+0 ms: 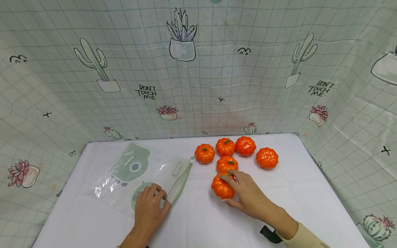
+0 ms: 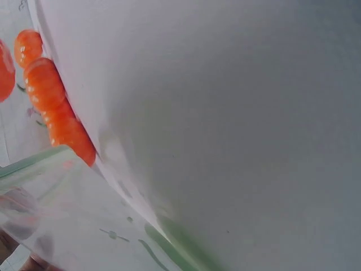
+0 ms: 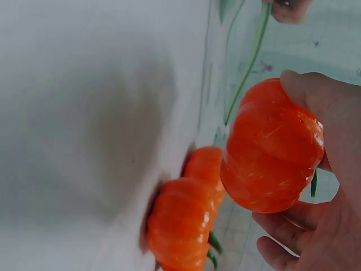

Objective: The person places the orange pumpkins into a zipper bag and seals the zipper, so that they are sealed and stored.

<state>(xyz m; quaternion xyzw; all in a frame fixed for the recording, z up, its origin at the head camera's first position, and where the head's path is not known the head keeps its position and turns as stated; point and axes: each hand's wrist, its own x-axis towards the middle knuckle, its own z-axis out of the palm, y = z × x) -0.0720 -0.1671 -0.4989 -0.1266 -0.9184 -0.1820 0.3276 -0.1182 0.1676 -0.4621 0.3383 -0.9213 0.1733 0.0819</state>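
Note:
My right hand (image 1: pixel 246 196) grips a small orange pumpkin (image 1: pixel 222 187) between thumb and fingers. In the right wrist view this pumpkin (image 3: pixel 271 149) appears lifted off the white table, thumb on one side and fingers on the other. On the left, my left hand (image 1: pixel 152 206) pinches the edge of a clear zip bag (image 1: pixel 164 165) printed with green cartoon shapes. The bag's green-edged mouth stands slightly apart, facing the pumpkins. From the left wrist, the raised bag film (image 2: pixel 73 209) shows, while most of that hand is hidden.
Several more orange pumpkins stand at the back right; one pumpkin (image 1: pixel 227 164) is just behind the held one, and another pumpkin (image 1: pixel 267 158) sits farthest right. A patterned curtain (image 1: pixel 198 86) rises behind the white table (image 1: pixel 297 193). A black strap (image 1: pixel 270 235) is by the right wrist.

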